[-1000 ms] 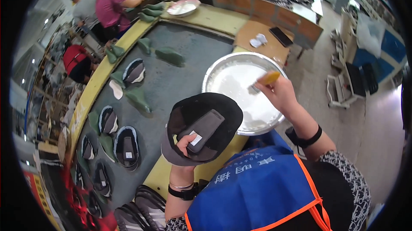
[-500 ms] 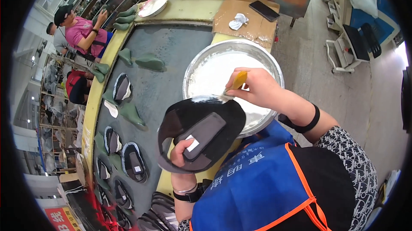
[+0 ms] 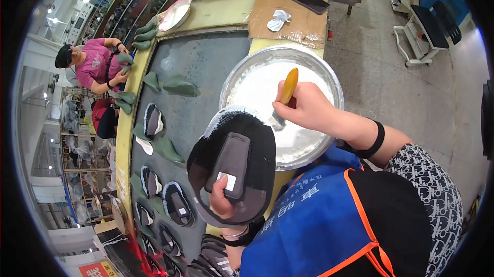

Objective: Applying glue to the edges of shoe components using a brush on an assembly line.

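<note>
My left hand (image 3: 222,201) grips a black shoe upper (image 3: 261,148) by its lower end, thumb inside on the white label of the grey tongue (image 3: 231,161). White paste coats the upper's far rim. In my right hand (image 3: 309,106) is a brush (image 3: 290,85) with a yellow handle, held upright, fingers closed round it. Its bristles meet the white paste (image 3: 262,81) in a large metal basin (image 3: 337,97). The upper overlaps the basin's left side, in front of it.
Green shoe lasts (image 3: 180,85) and several uppers (image 3: 177,204) with pasted rims lie on the grey worktop (image 3: 206,53). More uppers are stacked (image 3: 213,256) by my left forearm. Cardboard (image 3: 257,17) beyond the basin bears a phone (image 3: 309,1) and crumpled tissue (image 3: 278,20). A co-worker (image 3: 95,66) handles lasts across the table.
The brush has left the upper's rim and dropped into the basin's paste, its handle now upright. The upper has turned counterclockwise and shifted slightly left. A co-worker's hands have lowered to the lasts.
</note>
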A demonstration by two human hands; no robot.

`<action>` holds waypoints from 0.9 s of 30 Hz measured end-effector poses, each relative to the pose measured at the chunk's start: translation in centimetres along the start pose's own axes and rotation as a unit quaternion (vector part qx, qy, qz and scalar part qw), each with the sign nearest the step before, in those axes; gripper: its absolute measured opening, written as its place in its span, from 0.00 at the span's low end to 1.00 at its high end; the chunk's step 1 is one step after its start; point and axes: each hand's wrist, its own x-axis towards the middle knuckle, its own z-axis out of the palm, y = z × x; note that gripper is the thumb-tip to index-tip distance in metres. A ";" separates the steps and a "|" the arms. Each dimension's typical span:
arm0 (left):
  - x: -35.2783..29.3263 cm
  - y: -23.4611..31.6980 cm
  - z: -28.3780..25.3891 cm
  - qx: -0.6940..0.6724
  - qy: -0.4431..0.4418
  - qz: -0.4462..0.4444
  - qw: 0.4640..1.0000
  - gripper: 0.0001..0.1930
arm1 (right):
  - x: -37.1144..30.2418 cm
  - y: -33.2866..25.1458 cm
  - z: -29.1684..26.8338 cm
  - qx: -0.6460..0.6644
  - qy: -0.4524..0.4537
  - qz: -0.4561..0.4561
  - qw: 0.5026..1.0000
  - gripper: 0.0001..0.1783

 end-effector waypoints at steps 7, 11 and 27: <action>1.2 -1.5 -1.1 0.271 -0.086 0.245 0.927 0.18 | 1.1 -0.8 -0.6 0.125 0.067 -0.030 0.989 0.13; 2.0 -1.6 -0.9 0.412 -0.040 0.485 0.770 0.14 | -0.1 -1.5 -0.5 0.176 0.010 0.045 0.983 0.12; 1.8 0.7 2.6 -0.071 -0.202 -0.091 0.973 0.09 | 0.8 -3.9 0.2 0.041 0.016 -0.132 0.990 0.12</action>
